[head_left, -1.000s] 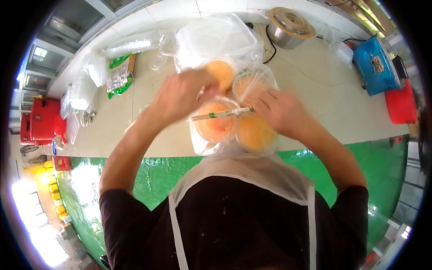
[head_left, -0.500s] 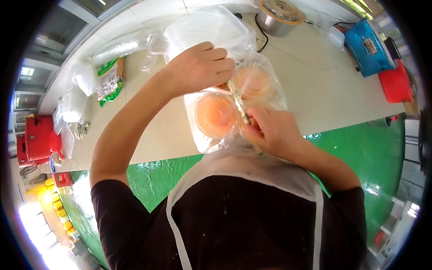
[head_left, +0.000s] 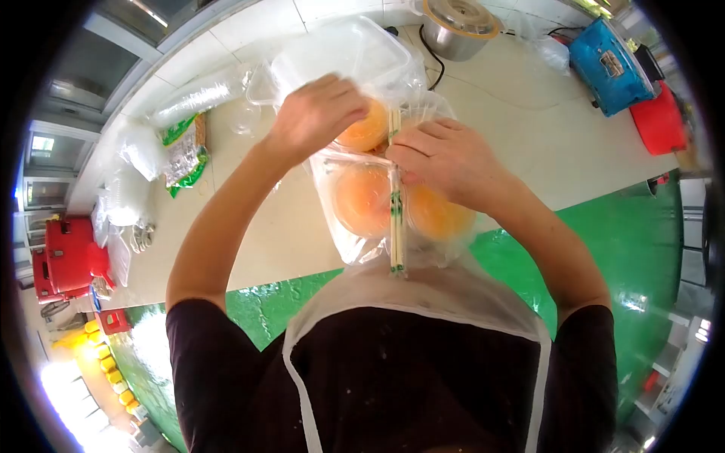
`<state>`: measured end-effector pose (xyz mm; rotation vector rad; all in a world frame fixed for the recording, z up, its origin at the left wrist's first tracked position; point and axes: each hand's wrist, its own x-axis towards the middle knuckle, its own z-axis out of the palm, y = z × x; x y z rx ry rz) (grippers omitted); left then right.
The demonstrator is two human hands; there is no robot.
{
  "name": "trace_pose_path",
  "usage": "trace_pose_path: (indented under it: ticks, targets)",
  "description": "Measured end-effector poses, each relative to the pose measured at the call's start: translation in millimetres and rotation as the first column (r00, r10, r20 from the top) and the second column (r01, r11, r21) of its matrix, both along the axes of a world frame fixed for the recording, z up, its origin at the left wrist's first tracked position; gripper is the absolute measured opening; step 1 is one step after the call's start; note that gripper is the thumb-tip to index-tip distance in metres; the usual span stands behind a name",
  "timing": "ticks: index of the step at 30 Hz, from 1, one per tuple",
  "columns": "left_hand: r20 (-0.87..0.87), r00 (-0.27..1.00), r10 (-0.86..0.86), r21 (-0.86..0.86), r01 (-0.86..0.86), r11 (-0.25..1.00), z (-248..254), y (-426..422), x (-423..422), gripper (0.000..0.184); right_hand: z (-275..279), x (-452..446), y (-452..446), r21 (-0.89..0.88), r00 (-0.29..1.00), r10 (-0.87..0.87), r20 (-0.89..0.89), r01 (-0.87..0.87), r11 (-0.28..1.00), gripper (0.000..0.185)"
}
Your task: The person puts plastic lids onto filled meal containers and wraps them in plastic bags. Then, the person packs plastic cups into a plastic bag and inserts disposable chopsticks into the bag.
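A clear plastic bag (head_left: 355, 249) holds several round lidded tubs with orange contents: an upper one (head_left: 366, 128), a lower left one (head_left: 362, 202) and a lower right one (head_left: 439, 213). Paper-wrapped chopsticks (head_left: 397, 226) with green print lie lengthwise over the middle of the tubs. My left hand (head_left: 317, 113), slightly blurred, has its fingers curled by the bag's upper left; what they hold is hidden. My right hand (head_left: 445, 162) is closed on gathered bag film, covering part of the chopsticks and of the tubs at the right.
Clear plastic trays (head_left: 343, 57) stand behind the bag. A steel pot (head_left: 459, 30), a blue machine (head_left: 612, 68) and a red container (head_left: 658, 124) are at the back right. A green food packet (head_left: 185, 155), clear plastic wares (head_left: 124, 189) and a red crate (head_left: 68, 245) are leftward.
My right hand has moved up from the chopsticks' lower end to the bag film. The chopsticks now lie straight over the tubs. My left hand has shifted left, uncovering the upper tub.
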<state>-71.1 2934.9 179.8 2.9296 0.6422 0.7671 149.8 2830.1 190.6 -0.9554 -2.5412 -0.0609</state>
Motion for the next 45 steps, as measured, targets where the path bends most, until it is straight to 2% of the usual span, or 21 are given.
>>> trace_pose_path:
  ticks: [3,6,9,12,15,18,21,24,27,30,33,36,39,42,45]
  targets:
    - [0.021,1.000,-0.023,-0.027,0.023,0.999,-6.3,-18.9,-27.0,0.027,8.6,4.2,4.8,-0.094,0.991,0.042,0.127,-0.030,0.995,0.028]
    - [-0.042,0.999,0.023,0.069,-0.020,0.997,-3.8,-22.0,-34.7,0.023,10.5,3.1,13.7,-0.002,0.988,0.147,0.040,-0.147,0.989,0.026]
    - [-0.133,0.991,0.030,0.085,-0.018,0.996,5.3,-22.8,-31.9,0.018,4.0,8.2,24.8,-0.019,0.961,0.252,0.114,-0.252,0.968,0.022]
    - [-0.184,0.983,0.027,0.127,-0.004,0.992,2.3,-18.3,-36.8,0.019,-1.7,9.4,25.3,-0.124,0.970,0.244,0.002,-0.242,0.962,0.023]
    - [-0.242,0.970,0.017,0.198,0.033,0.980,-8.2,-12.0,-47.2,0.019,-6.6,6.6,11.9,-0.186,0.996,0.071,-0.062,-0.082,0.979,0.024]
    - [-0.089,0.995,-0.052,0.197,0.069,0.978,-11.2,-7.2,-47.9,0.020,-11.0,1.7,-0.3,-0.251,0.987,-0.093,-0.130,0.058,0.966,0.024]
    - [-0.043,0.998,-0.040,0.138,0.046,0.989,-10.0,-15.9,-47.0,0.020,-12.3,-6.3,-13.8,-0.267,0.942,-0.299,-0.151,0.252,0.930,0.022]
    - [0.129,0.992,-0.005,-0.081,0.015,0.997,-9.2,-30.8,-31.6,0.025,-15.4,-12.7,-20.6,-0.260,0.906,-0.365,-0.211,0.308,0.915,0.022]
    - [0.114,0.985,-0.128,-0.200,0.149,0.968,-13.7,-26.8,-23.2,0.027,-16.9,-20.3,-25.8,-0.227,0.877,-0.422,-0.227,0.374,0.899,0.021]
    - [0.063,0.982,-0.177,-0.225,0.187,0.956,-15.7,-18.8,-22.9,0.025,-17.9,-29.0,-33.1,-0.186,0.827,-0.510,-0.236,0.477,0.859,0.020]
    - [0.010,0.988,-0.151,-0.223,0.149,0.963,-11.4,-18.6,-22.1,0.016,-21.3,-35.7,-39.1,-0.127,0.788,-0.566,-0.241,0.552,0.824,0.019]
    - [-0.056,0.974,-0.220,-0.140,0.210,0.968,-0.3,-18.0,-27.5,0.008,-14.1,-37.1,-43.0,-0.023,0.839,-0.508,-0.192,0.514,0.857,0.017]
    - [-0.194,0.953,-0.233,-0.046,0.229,0.972,5.5,-17.0,-32.2,0.010,-8.6,-28.8,-40.2,0.042,0.924,-0.381,-0.015,0.381,0.923,0.019]
    - [-0.425,0.891,-0.157,0.089,0.214,0.973,15.9,-9.3,-33.9,0.010,-12.6,-26.4,-36.9,0.090,0.938,-0.347,0.011,0.345,0.934,0.015]
    - [-0.512,0.846,-0.148,0.075,0.216,0.974,26.3,0.5,-33.8,0.016,-11.2,-28.2,-38.2,0.069,0.939,-0.344,-0.028,0.345,0.936,0.025]
